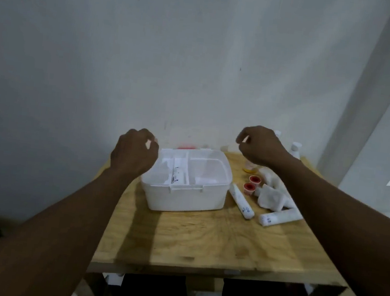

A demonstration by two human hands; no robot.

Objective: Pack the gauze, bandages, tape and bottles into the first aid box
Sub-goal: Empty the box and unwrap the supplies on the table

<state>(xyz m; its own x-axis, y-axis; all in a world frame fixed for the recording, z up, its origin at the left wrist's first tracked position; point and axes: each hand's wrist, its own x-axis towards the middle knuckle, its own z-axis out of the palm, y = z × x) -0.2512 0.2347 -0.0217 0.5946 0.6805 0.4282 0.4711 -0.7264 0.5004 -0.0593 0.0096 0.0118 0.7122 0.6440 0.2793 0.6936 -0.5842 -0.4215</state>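
A white first aid box [184, 196] stands open on the wooden table [202, 241], with a divided inner tray showing. My left hand [134, 153] hovers over the box's left rim, fingers curled with nothing in them. Above the table's back right floats my right hand [258, 144], also curled and holding nothing. Right of the box lie two white bandage rolls [241, 200] [278, 217], loose gauze [271, 195] and two red-cored tape rolls [248, 189] [254, 180]. A yellow-based bottle [250, 167] stands partly hidden under my right hand. A white bottle [295, 149] stands at the back right.
The table stands against a pale wall [150, 57]. Something red [186, 147] peeks out behind the box. A white frame [377, 95] rises at the right. Below the table are wooden legs and dark floor.
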